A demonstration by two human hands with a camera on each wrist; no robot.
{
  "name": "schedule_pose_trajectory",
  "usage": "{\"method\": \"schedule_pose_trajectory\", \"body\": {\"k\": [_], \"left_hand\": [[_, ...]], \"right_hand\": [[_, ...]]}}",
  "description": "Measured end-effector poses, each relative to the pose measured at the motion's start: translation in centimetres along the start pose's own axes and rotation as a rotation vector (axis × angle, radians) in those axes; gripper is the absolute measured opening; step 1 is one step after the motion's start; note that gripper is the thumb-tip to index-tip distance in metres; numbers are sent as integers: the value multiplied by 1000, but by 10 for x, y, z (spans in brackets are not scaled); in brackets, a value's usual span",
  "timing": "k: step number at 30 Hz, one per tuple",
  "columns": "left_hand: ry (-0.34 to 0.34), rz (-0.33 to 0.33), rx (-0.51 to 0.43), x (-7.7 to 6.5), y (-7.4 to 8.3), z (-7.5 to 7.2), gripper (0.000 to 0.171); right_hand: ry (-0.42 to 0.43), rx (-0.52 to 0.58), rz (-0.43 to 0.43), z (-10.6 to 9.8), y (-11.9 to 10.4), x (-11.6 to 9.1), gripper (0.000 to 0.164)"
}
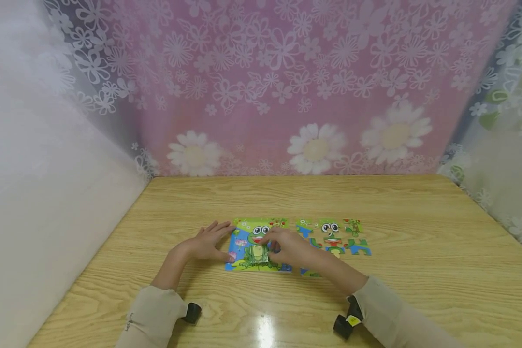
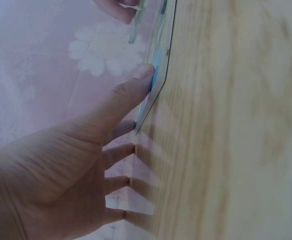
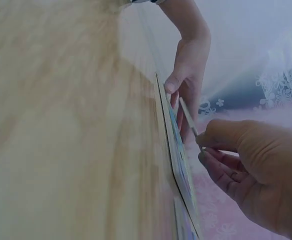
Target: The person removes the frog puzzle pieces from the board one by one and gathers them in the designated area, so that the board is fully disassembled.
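Note:
A frog picture board (image 1: 243, 266) lies flat on the table. My left hand (image 1: 209, 241) rests at its left side, fingers spread. In the left wrist view its thumb (image 2: 143, 72) presses the board's edge, and the other fingertips touch down beyond the corner. My right hand (image 1: 289, 247) is over the board's right part. Between thumb and fingers it pinches a thin puzzle piece (image 3: 188, 118), tilted above the board and seen nearly edge-on in the right wrist view; its printed side is hidden there.
Right of the board lie several loose puzzle pieces (image 1: 329, 227) with gaps between them, partly behind my right forearm. The wooden table (image 1: 191, 203) ends at a pink flowered curtain (image 1: 261, 96). A pale wall (image 1: 61, 193) stands along the left.

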State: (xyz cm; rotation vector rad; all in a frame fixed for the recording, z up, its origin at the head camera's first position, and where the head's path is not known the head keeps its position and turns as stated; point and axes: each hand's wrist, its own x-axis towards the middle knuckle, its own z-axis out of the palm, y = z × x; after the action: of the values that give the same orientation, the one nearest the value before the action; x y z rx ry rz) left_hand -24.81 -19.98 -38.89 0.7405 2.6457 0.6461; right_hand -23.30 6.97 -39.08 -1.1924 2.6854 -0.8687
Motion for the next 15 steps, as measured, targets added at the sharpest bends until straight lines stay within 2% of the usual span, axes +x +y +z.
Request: {"method": "schedule_pose_trajectory", "body": {"k": [8,15], "left_hand": [[0,-2,5,1,-1,1,87],[11,-1,10,2,-4,2,87]], "right_hand": [[4,81,41,-18,6,-16,30],[67,14,-48,-31,15,-37,27]]}}
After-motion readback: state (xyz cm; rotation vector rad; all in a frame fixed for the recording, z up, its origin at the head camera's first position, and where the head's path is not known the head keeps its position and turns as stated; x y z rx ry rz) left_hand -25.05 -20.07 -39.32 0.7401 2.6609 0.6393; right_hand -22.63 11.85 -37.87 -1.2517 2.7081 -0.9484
